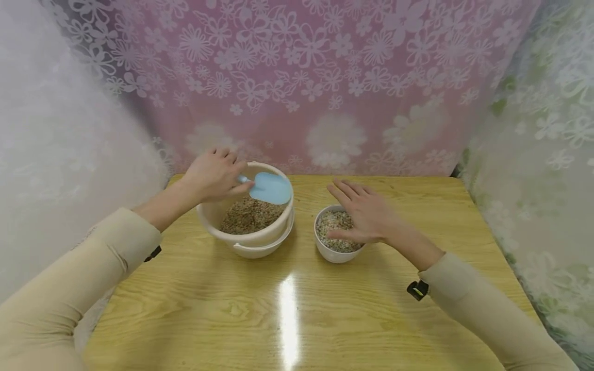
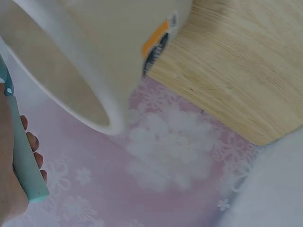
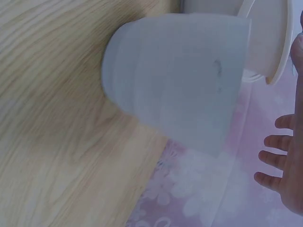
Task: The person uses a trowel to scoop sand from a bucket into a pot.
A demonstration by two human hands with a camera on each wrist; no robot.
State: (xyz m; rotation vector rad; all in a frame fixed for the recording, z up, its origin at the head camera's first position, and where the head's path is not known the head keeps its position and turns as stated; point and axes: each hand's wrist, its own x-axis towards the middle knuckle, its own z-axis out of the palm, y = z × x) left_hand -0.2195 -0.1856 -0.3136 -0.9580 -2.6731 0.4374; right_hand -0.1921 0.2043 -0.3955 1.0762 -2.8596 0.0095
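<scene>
My left hand (image 1: 215,175) grips the handle of a light blue scoop (image 1: 271,188) above a cream bucket (image 1: 215,232). The scoop's blade overlaps the bucket's far right rim in the head view. Brown granules (image 1: 252,216) lie inside the bucket. In the left wrist view, fingers curl round the pale green-blue handle (image 2: 28,156). My right hand (image 1: 368,214) is held over a white bowl (image 1: 336,256), its fingers spread and holding nothing. Paler mixed granules (image 1: 334,224) fill much of that bowl, partly hidden by the hand.
Both vessels stand on a wood-grain table (image 1: 223,304), the bucket left of the bowl. The bucket's handle (image 1: 278,242) hangs down its near right side. Behind the table hangs a pink flowered curtain (image 1: 297,118), with pale sheets at both sides.
</scene>
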